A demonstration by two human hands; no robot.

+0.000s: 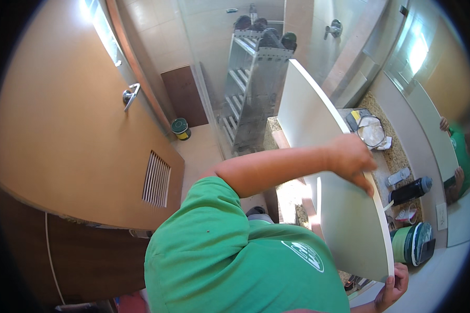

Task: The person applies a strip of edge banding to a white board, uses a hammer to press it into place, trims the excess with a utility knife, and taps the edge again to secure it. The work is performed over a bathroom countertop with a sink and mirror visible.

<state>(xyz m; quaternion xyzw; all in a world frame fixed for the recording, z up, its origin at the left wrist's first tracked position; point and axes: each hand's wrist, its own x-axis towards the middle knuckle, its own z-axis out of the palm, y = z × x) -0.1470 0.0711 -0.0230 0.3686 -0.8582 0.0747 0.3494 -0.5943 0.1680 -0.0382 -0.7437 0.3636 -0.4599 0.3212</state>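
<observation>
A long, pale board (354, 229) stands on edge over the granite counter (373, 107), slanting across the right half of the head view. My left hand (352, 160) reaches across to the board's upper edge, its fingers bent over it. At the nearer corner, my right hand (394, 288) grips the board with its fingers wrapped around the edge. A narrow white strip (319, 201) shows beside the board's inner face; whether it is attached cannot be told. Both hands and the board are reflected in the wall mirror (428, 104).
Behind the board stand a black bottle (411, 191), a white cup (406, 214) and a green-and-white tub (412, 243). A folded metal ladder (240, 88) stands near the glass panel. A brown door (83, 135) is at left, with a small dark bucket (180, 129) on the floor beyond.
</observation>
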